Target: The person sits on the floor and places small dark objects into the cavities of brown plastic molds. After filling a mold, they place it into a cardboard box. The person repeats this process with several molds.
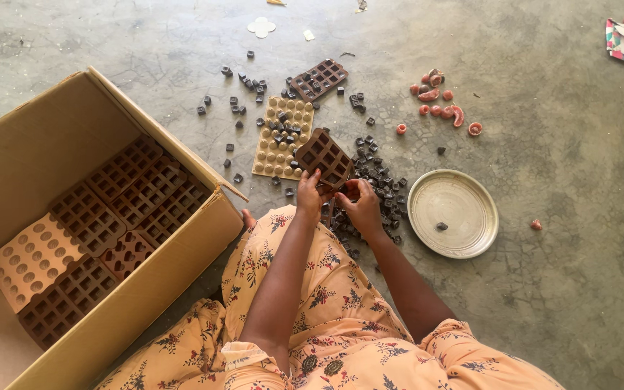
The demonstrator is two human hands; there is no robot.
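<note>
The person is sitting on a grey concrete floor, wearing an orange flowered garment, and both hands are meeting in front of the knees. The left hand is gripping the lower edge of a brown square-cell mould, with fingers curled around it, and is holding it tilted, cell side toward the camera. The right hand is lying just beside that mould, its fingers bent toward the lower corner; whether it is pinching a small piece cannot be told. Directly beyond and under the hands a heap of small dark blocks is lying on the floor, with more blocks scattered farther up. A tan mould with round cells is resting flat just beyond the held mould, carrying several dark blocks. A second brown mould is lying farther away, partly filled. To the right of the heap a round pale plate is sitting on the floor, holding one dark piece. Reddish pieces are grouped beyond the plate. At the person's left an open cardboard box is standing, holding stacked brown and tan moulds laid flat.
</note>
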